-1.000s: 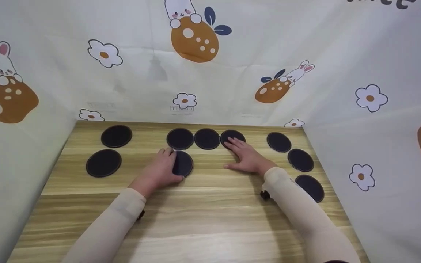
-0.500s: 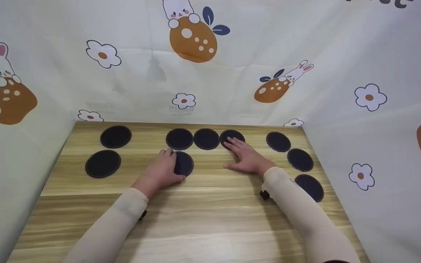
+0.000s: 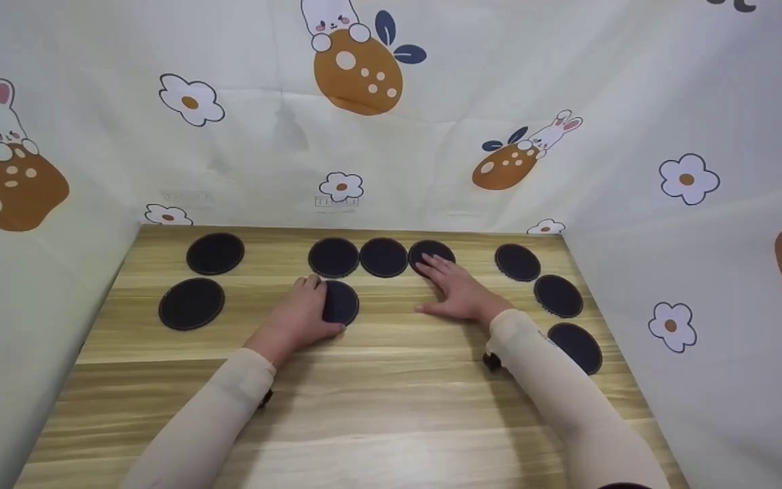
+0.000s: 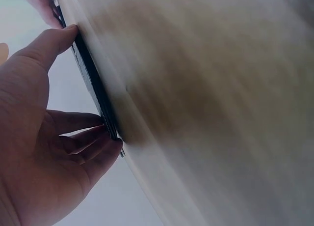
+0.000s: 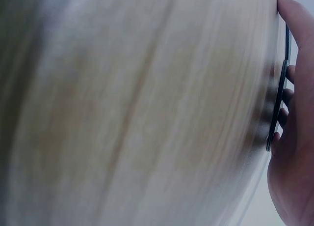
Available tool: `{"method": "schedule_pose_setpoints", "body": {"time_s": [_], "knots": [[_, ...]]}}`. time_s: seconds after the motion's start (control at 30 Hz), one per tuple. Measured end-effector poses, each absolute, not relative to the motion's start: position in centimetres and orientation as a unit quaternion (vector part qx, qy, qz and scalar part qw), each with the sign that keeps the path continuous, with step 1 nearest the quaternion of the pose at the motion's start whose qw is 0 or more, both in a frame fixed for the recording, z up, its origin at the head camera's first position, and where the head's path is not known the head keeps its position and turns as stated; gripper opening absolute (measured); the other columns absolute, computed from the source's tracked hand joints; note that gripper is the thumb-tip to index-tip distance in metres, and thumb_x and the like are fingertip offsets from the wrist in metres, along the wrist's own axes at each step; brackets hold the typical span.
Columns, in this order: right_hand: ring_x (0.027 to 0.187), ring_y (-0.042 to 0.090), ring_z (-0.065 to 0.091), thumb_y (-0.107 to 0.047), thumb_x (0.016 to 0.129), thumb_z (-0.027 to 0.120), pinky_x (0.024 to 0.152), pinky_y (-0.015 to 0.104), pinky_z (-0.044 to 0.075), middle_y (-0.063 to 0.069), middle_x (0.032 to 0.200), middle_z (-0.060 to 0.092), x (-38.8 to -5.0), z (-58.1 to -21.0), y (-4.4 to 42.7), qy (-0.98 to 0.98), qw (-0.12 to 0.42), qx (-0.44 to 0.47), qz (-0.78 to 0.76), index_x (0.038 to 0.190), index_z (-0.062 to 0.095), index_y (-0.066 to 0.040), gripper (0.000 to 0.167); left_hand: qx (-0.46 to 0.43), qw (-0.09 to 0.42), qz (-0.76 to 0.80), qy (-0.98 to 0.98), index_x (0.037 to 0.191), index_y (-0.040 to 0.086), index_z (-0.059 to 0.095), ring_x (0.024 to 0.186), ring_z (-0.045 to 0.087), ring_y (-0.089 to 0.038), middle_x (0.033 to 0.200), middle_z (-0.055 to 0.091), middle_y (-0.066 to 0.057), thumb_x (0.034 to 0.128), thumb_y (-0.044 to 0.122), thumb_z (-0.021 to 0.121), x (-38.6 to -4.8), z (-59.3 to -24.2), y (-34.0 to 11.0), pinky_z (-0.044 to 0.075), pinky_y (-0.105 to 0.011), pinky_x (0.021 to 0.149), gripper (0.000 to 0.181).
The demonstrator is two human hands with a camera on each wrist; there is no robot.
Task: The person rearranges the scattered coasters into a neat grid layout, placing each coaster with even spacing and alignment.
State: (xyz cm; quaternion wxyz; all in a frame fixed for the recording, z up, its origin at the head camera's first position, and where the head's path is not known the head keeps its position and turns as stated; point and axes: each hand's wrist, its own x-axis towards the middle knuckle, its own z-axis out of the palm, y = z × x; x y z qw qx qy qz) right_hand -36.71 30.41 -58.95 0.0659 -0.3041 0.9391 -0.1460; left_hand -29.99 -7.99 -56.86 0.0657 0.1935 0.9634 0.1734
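In the head view, several round black leather-like coasters with stitched rims lie flat on a wooden table. My left hand [image 3: 299, 316] grips one coaster [image 3: 343, 303] between the thumb at its near edge and the fingers at its far edge, covering its left part. The left wrist view shows this thumb and these fingers on the dark coaster's [image 4: 95, 83] rim. Just behind it is a row of three: a left coaster [image 3: 334, 257], a middle coaster [image 3: 383, 257] and a right coaster [image 3: 433, 250]. My right hand [image 3: 462, 293] rests spread fingertips on the right one, its thumb stretched out toward the table.
Two coasters, a rear one [image 3: 215, 253] and a front one [image 3: 191, 303], lie at the left. Three more run down the right edge: a rear coaster [image 3: 517, 262], a middle coaster [image 3: 558, 295] and a front coaster [image 3: 578, 346] partly behind my sleeve. Printed cloth [image 3: 248, 156] surrounds the wooden table [image 3: 377, 421].
My left hand shifts very slightly to the right between the first two head frames, then stays put. The right hand keeps its place on the coaster.
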Motion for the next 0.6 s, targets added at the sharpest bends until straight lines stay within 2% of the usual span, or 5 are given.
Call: {"method": "schedule_pose_setpoints", "body": {"time_s": [0.3,0.6], "knots": [[0.169,0.039,0.019,-0.065,0.096,0.076,0.134,0.063,0.019,0.013,0.182,0.025,-36.4,-58.57,30.22,0.937,0.068,-0.305,-0.158,0.174,0.036,-0.012,0.102,0.199,0.065,0.159,0.965,0.157,-0.017,0.046,0.149,0.046,-0.051,0.161,0.045,-0.036,0.0938,0.057,0.083,-30.27,-57.22,-7.99,0.046,-0.058,0.121,0.105],[0.17,0.034,0.015,-0.069,0.095,0.074,0.135,0.06,0.017,0.008,0.184,0.021,-36.68,-58.81,30.39,0.94,0.079,-0.295,-0.152,0.176,0.034,-0.017,0.104,0.195,0.07,0.175,0.962,0.159,-0.016,0.045,0.15,0.044,-0.051,0.163,0.043,-0.036,0.0938,0.058,0.084,-30.18,-57.09,-7.98,0.044,-0.059,0.122,0.106]]}}
